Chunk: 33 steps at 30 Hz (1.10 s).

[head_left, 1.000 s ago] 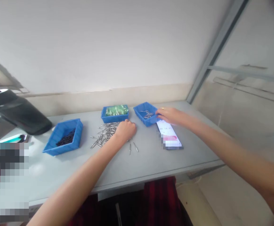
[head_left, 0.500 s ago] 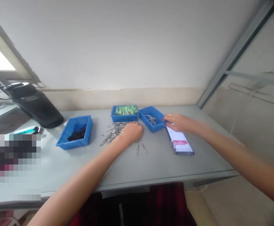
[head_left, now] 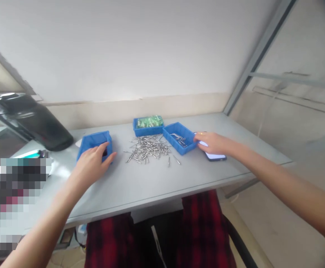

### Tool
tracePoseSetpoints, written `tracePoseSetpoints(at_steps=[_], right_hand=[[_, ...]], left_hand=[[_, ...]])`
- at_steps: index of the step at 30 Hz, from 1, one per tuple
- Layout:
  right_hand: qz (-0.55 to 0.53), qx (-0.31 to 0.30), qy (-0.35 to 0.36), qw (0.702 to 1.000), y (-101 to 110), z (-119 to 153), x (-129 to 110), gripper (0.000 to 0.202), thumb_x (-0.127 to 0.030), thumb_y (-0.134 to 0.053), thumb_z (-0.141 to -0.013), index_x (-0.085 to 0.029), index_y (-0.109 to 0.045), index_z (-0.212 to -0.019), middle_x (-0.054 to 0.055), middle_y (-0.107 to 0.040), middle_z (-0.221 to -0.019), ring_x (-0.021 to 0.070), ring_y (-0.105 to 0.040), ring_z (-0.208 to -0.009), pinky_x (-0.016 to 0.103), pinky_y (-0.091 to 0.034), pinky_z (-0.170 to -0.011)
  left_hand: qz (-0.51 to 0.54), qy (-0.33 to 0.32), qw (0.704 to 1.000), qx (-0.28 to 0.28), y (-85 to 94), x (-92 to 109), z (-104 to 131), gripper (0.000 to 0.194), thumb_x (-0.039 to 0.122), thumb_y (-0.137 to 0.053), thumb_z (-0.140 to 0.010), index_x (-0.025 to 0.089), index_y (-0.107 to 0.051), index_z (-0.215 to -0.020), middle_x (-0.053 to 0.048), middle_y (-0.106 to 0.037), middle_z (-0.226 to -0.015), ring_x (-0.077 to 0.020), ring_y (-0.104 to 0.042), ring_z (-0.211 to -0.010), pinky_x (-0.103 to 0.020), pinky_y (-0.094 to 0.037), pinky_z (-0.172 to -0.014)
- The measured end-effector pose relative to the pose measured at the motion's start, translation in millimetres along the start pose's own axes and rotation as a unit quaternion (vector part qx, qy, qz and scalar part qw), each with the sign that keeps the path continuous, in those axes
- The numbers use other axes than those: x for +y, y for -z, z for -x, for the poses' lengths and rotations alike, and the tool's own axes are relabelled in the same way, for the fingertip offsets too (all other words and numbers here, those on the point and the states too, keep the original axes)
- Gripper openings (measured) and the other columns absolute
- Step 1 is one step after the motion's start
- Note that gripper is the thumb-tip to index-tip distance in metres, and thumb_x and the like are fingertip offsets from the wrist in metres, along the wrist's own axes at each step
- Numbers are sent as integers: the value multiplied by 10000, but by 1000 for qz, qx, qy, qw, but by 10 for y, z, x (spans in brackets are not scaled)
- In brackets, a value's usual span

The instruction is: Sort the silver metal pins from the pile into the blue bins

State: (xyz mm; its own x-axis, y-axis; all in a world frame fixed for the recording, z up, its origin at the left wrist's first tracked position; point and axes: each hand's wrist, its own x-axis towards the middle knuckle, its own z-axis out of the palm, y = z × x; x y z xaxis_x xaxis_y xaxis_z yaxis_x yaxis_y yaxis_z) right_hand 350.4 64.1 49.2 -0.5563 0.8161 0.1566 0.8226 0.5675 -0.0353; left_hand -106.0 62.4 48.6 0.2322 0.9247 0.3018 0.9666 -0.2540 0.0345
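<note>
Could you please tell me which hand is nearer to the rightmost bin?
The right hand: it is at the right edge of the rightmost bin. The left hand is farther off, at the leftmost bin, across the metal pile.

Appears to be a small-parts workplace in a plain room, workshop-like in use. Shows a grey table (head_left: 140,182) against a white wall (head_left: 140,56) with a beige lower band. Carries loose metal pins (head_left: 150,147) in a heap, plus a blue bin (head_left: 92,137) of dark contents, a second blue bin (head_left: 148,131) of green packets and a third blue bin (head_left: 183,149) of similar pins. Includes personal articles: a dark bottle (head_left: 47,124) and a phone (head_left: 215,156). Features a grey metal frame (head_left: 259,56) at right. Cannot be confirmed as factory, office or living quarters.
</note>
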Motion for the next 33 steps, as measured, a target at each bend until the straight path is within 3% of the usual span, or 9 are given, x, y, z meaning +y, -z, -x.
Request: tracePoseSetpoints(at_steps=[3, 9, 16, 24, 29, 33], right_hand=[[0, 8, -11, 1000, -23, 24, -121, 185, -211, -431, -869, -192, -595, -952, 65, -619, -930, 197, -590, -849, 306, -423, -785], [7, 10, -47, 999, -28, 87, -318, 199, -229, -438, -879, -182, -598, -988, 76, -631, -955, 204, -598, -883, 315, -435, -808], [11, 62, -106, 992, -127, 136, -518, 212, -210, -438, -875, -179, -603, -1003, 93, -627, -992, 214, -593, -934, 321, -443, -833], [-4, 94, -119, 988, -235, 76, -638, 224, -218, -443, -883, -167, -603, -1032, 100, -628, -1049, 224, -579, -993, 339, -431, -898], [-17, 111, -103, 988, -276, 24, -459, 249, -165, -442, -851, -149, -605, -1038, 109, -623, -1063, 234, -575, -1027, 355, -427, -928], [-52, 129, -106, 985, -291, 7, -381, 285, -127, -461, -818, -156, -617, -1055, 95, -631, -1085, 227, -575, -1039, 357, -422, -955]], left_hand=[[26, -33, 999, 10, -35, 1, -10, 487, 433, -400, -901, 132, -568, -1245, -135, -684, -1066, -310, -607, -1056, -436, -452, -938], [78, -91, 993, -18, -92, 41, -280, 440, 392, -405, -892, 140, -614, -1186, -121, -675, -1108, -283, -613, -1040, -401, -477, -910], [95, -181, 979, -10, -175, 274, -281, 441, 370, -380, -907, 134, -619, -1193, -117, -683, -1060, -264, -609, -1023, -379, -475, -925], [94, -147, 985, 2, -174, 471, -194, 446, 376, -370, -911, 143, -621, -1195, -124, -684, -1055, -285, -604, -1027, -407, -478, -913], [113, -109, 988, 7, -143, 518, -101, 432, 369, -377, -908, 155, -616, -1196, -113, -672, -1121, -284, -597, -1059, -403, -471, -921], [109, -90, 990, 10, -166, 547, -119, 408, 348, -388, -903, 157, -619, -1180, -116, -678, -1050, -289, -604, -1023, -399, -477, -892]])
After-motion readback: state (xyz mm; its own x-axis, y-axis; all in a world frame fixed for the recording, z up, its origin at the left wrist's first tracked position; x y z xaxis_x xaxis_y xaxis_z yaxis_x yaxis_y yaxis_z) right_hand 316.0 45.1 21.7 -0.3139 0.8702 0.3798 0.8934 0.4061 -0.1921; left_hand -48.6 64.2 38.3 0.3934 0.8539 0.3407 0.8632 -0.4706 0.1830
